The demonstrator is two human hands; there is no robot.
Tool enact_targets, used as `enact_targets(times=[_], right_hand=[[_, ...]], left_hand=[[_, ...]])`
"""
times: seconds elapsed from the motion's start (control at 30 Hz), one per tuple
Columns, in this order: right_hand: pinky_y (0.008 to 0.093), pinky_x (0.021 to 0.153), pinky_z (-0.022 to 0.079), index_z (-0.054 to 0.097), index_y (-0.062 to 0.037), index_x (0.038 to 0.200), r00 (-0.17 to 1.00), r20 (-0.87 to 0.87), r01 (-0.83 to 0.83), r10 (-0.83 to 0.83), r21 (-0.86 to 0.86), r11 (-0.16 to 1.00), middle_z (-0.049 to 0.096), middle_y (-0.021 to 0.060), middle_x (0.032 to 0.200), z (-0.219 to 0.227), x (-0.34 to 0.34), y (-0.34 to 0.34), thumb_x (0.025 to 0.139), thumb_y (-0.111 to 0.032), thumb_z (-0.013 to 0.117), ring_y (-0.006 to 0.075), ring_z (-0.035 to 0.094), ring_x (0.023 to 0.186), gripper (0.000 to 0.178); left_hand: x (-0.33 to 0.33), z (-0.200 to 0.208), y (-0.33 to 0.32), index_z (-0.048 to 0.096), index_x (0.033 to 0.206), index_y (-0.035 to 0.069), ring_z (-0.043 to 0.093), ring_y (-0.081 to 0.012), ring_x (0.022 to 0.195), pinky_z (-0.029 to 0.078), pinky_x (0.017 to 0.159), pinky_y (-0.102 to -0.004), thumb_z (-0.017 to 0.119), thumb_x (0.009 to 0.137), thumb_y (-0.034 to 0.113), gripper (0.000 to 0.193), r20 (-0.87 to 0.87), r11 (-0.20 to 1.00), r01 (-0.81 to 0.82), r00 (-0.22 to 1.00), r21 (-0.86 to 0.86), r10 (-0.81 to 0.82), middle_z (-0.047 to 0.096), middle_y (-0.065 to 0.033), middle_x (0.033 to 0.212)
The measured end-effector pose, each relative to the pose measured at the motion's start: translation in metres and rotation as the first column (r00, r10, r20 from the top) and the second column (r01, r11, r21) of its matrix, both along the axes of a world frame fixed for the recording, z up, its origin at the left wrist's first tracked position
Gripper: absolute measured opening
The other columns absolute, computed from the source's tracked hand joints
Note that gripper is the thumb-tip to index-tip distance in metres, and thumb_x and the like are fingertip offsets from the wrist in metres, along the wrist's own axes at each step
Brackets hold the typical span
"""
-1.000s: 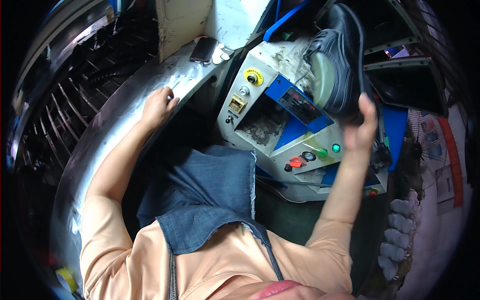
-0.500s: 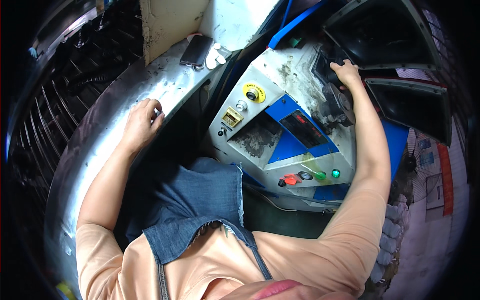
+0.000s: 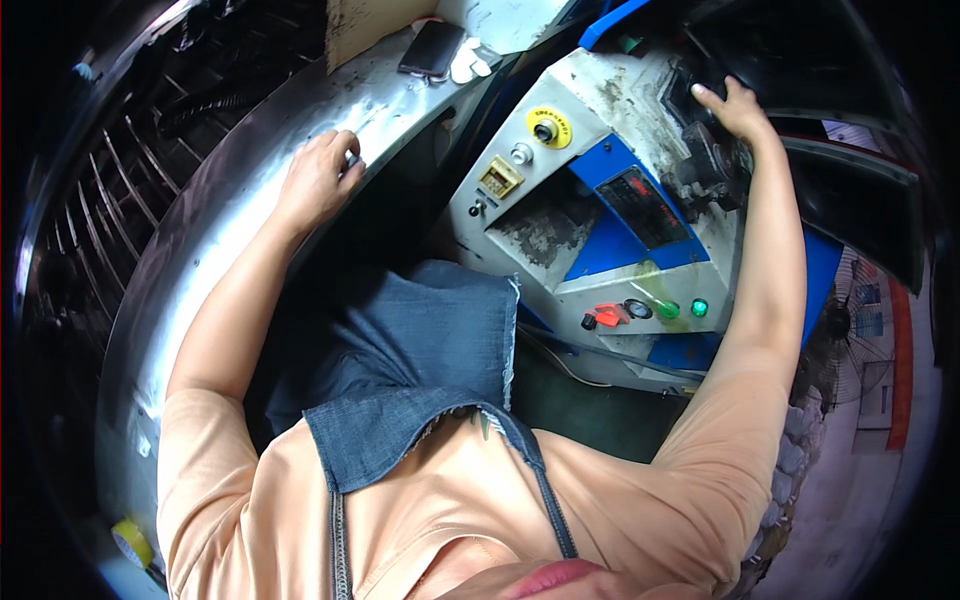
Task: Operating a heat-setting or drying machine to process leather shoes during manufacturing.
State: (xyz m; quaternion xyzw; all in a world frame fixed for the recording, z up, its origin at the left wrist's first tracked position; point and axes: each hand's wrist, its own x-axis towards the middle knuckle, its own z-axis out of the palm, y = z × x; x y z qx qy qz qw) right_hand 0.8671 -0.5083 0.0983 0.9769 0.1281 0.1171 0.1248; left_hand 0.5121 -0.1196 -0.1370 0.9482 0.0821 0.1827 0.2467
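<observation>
My left hand (image 3: 318,182) rests over the edge of a curved metal worktop (image 3: 232,205). Its fingers are curled toward the thumb around a small greyish thing, too hidden to name. My right arm stretches along the right side of a white and blue control console (image 3: 540,262). At its far end my right hand (image 3: 738,112) reaches beside a dark, grimy machine part (image 3: 712,165). Its thumb and forefinger stand apart, with nothing visible between them; the other fingers are mostly hidden.
A black phone (image 3: 432,48) and white pieces (image 3: 468,62) lie at the worktop's far end, near a cardboard panel (image 3: 375,30). The console carries a yellow-ringed emergency button (image 3: 546,130), a red switch (image 3: 608,315) and green lights (image 3: 699,308). Yellow tape (image 3: 131,543) sits lower left.
The whole view has shifted, so the console and worktop sit further right and higher. My right hand's thumb now points away from the fingers more widely; my left hand stays curled at the worktop edge.
</observation>
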Motion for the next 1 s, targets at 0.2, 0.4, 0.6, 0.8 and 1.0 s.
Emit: enact_targets(times=[0.2,0.4,0.6,0.8,1.0], right_hand=[[0.0381,0.068,0.049,0.067,-0.0069,0.091,0.312,0.628,-0.947,0.713,0.268,0.179,0.064,0.0123,0.087,-0.063,-0.204,0.143,0.080,-0.020,0.063,0.0283,0.062,0.079,0.017],[0.0339,0.077,0.044,0.064,-0.0100,0.076,0.360,0.178,-0.918,0.916,-0.105,0.381,0.064,0.0062,0.081,-0.221,-0.181,0.197,0.078,-0.024,0.064,0.0229,0.060,0.087,0.014],[0.0359,0.079,0.041,0.064,-0.0092,0.077,0.296,0.084,-0.913,0.951,-0.268,0.308,0.064,0.0063,0.080,-0.230,-0.171,0.198,0.077,-0.037,0.064,0.0237,0.057,0.093,0.028],[0.0341,0.082,0.042,0.065,-0.0112,0.078,0.245,0.025,-0.943,0.969,-0.225,0.244,0.064,0.0037,0.083,-0.223,-0.178,0.193,0.079,-0.034,0.063,0.0222,0.057,0.094,0.023],[0.0342,0.075,0.046,0.063,-0.0104,0.078,0.259,0.290,-0.960,0.921,0.186,0.211,0.059,0.0034,0.080,-0.209,-0.239,0.159,0.075,-0.023,0.068,0.0222,0.056,0.088,0.014]], left_hand=[[-0.012,-0.001,0.004,0.056,0.093,0.007,0.056,-0.0312,0.094,0.042,0.084,-0.0418,0.061,0.084,0.020,0.017,0.003,0.998,-0.055,0.998,0.031,0.055,0.060,-0.0135,0.091],[0.000,-0.001,0.002,0.057,0.092,0.006,0.056,-0.0315,0.093,0.042,0.084,-0.0418,0.061,0.084,0.020,0.016,0.016,1.000,-0.006,1.000,-0.025,0.006,0.060,-0.0134,0.092],[-0.010,0.004,0.004,0.058,0.089,0.004,0.057,-0.0320,0.090,0.043,0.082,-0.0419,0.061,0.084,0.019,0.016,-0.003,0.996,-0.021,1.000,-0.089,0.021,0.059,-0.0150,0.089],[-0.010,0.001,0.002,0.058,0.089,0.002,0.057,-0.0340,0.088,0.044,0.081,-0.0430,0.061,0.085,0.020,0.018,0.062,0.998,0.004,0.998,-0.067,0.000,0.060,-0.0161,0.087],[0.005,-0.004,0.000,0.058,0.088,0.003,0.057,-0.0336,0.088,0.044,0.080,-0.0432,0.062,0.084,0.018,0.016,0.070,0.997,0.035,0.997,-0.074,-0.030,0.060,-0.0159,0.086]])
